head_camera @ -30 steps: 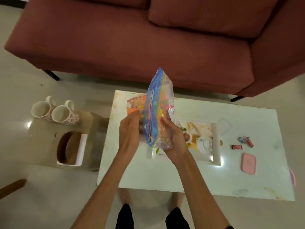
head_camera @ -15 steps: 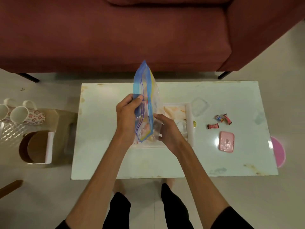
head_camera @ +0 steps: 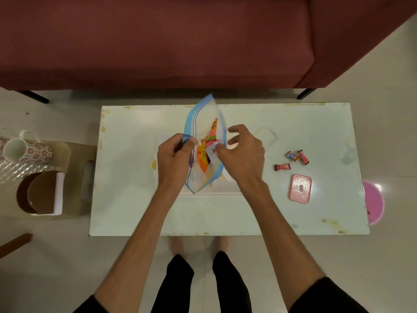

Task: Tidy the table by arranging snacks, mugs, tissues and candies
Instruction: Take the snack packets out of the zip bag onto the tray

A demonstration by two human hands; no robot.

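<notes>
A clear zip bag (head_camera: 204,123) with blue edges hangs above the middle of the white table (head_camera: 135,199), its mouth spread apart. Orange and colourful snack packets (head_camera: 204,155) show inside. My left hand (head_camera: 174,158) pinches the bag's left lip. My right hand (head_camera: 242,154) grips the right lip with thumb and forefinger, its other fingers spread. Three wrapped candies (head_camera: 292,159) lie to the right on the table. A pink lid (head_camera: 300,188) lies near them. A floral mug (head_camera: 27,150) lies on a side stand at the left.
A tray (head_camera: 209,194) lies under the bag, mostly hidden. A clear lid (head_camera: 265,136) rests behind my right hand. A dark red sofa (head_camera: 158,41) stands behind the table. A pink round thing (head_camera: 373,202) is on the floor at right. A brown tissue holder (head_camera: 40,193) stands at left.
The bag was held upright and shut edge-on; now its mouth is pulled apart by both hands. My right hand moved from the bag's bottom to its lip. The view tilted downward.
</notes>
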